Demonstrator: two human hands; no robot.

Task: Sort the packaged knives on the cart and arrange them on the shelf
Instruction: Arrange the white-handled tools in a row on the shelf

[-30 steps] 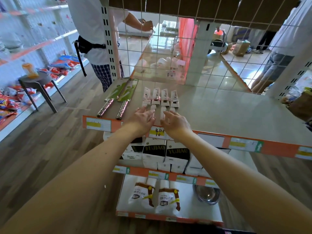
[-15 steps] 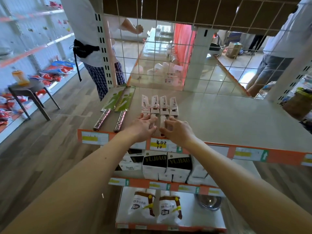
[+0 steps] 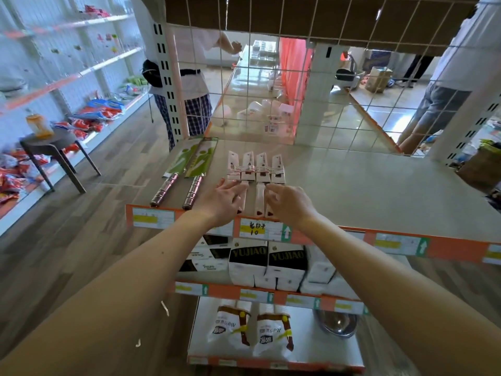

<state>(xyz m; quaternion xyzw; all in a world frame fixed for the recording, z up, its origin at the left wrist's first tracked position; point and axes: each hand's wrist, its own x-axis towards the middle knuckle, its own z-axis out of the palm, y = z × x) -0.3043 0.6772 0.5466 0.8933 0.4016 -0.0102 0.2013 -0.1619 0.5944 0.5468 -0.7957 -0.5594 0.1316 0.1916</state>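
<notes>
Squaring up the row of four white-carded knives (image 3: 256, 167) on the shelf (image 3: 366, 191) looks like the step in hand. In the head view, the left hand (image 3: 225, 200) lies flat, fingers straight, on the leftmost slim white handles. The right hand (image 3: 288, 206) curls its fingers at the rightmost handle, and I cannot tell whether it grips. Just left of the left hand lie two ribbed-steel-handled cleavers (image 3: 202, 158) in glossy green sleeves. Next, I judge, comes nudging the handles parallel.

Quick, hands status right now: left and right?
Left hand: open, fingers straight on the leftmost white knife.
Right hand: fingers curled at the rightmost white knife; grip cannot be told.
</notes>
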